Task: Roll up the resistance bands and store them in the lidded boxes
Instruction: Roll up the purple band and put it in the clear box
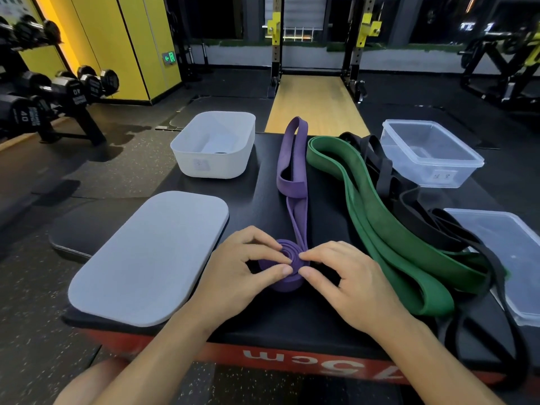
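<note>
A purple resistance band lies along the middle of the black box top, its near end wound into a small coil. My left hand pinches the coil from the left and my right hand pinches it from the right. A wide green band lies in loose folds to the right, with thin black bands tangled beside it. An open white box stands at the back left, its grey lid flat in front of it. A clear box stands at the back right, its clear lid nearer.
Everything rests on a black-topped plyo box with a red front edge. Dumbbell racks stand at the left and a squat rack stands ahead on the gym floor.
</note>
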Demonstrator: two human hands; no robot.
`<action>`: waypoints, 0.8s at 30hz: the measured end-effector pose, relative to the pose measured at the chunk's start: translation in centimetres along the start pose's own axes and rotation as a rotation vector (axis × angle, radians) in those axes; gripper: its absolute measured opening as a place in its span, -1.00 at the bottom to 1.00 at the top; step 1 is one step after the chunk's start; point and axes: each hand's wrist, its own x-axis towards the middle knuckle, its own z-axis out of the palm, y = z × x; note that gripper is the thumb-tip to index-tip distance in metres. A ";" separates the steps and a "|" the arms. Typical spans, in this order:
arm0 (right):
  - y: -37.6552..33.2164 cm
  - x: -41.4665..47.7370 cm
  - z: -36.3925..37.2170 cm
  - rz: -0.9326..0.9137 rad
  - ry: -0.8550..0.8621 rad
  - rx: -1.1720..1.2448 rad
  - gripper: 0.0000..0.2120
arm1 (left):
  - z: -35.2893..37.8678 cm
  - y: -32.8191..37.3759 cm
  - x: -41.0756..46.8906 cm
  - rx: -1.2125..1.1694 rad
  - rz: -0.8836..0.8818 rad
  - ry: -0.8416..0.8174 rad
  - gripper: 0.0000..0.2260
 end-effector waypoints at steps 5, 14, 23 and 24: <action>-0.1 0.2 0.1 -0.010 0.008 0.021 -0.71 | -0.3 -0.4 0.3 -0.050 -0.060 -0.051 -0.56; -0.7 0.2 -0.3 -0.024 -0.143 -0.159 -0.43 | -0.2 -0.7 0.2 0.002 -0.118 -0.093 -0.51; -0.3 1.0 0.6 0.088 -0.052 0.010 -0.54 | -0.7 -0.5 0.7 0.135 -0.065 -0.117 -0.48; -0.4 1.0 0.7 0.089 -0.046 0.005 -0.54 | -0.9 -0.5 0.8 0.135 -0.063 -0.127 -0.47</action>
